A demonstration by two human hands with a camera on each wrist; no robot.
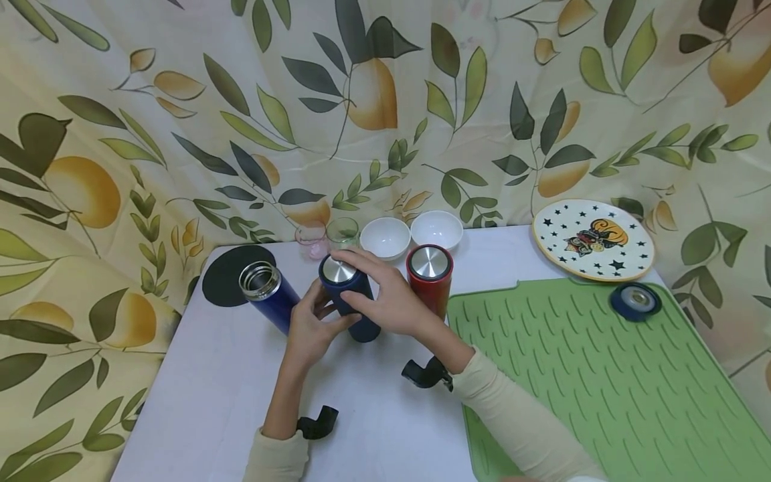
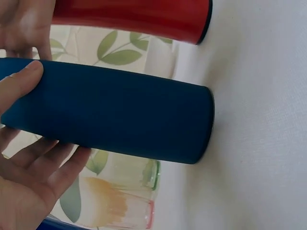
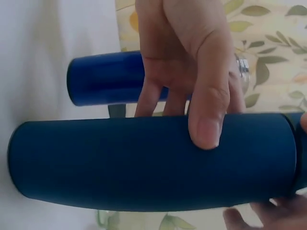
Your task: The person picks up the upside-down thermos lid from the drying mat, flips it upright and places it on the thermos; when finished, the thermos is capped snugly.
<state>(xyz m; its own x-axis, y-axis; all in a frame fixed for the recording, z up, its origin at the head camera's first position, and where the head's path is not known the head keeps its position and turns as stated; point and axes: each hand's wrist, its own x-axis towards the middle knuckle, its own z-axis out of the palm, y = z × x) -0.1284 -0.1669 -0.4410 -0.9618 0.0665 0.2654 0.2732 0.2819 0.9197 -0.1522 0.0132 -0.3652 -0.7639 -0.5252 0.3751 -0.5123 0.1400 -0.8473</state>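
Note:
A dark blue matte thermos [image 1: 363, 325] stands on the table between both hands, its steel-topped lid uppermost. My left hand [image 1: 312, 328] grips its body from the left, thumb across the near side in the right wrist view. My right hand [image 1: 388, 294] holds the lid at the top, fingers over the far side and thumb on the near side. Left of it is a shiny blue thermos [image 1: 278, 304] with no lid, its steel mouth [image 1: 260, 281] showing. A red thermos [image 1: 430, 284] with its lid on stands to the right, partly behind my right hand.
Two white bowls [image 1: 385, 239] and pink and green glasses [image 1: 343, 234] stand along the back. A black round mat [image 1: 219, 284] lies back left. At right, a green mat [image 1: 572, 375] bears a dark blue lid [image 1: 635, 301], with a star-patterned plate [image 1: 557, 234] behind it.

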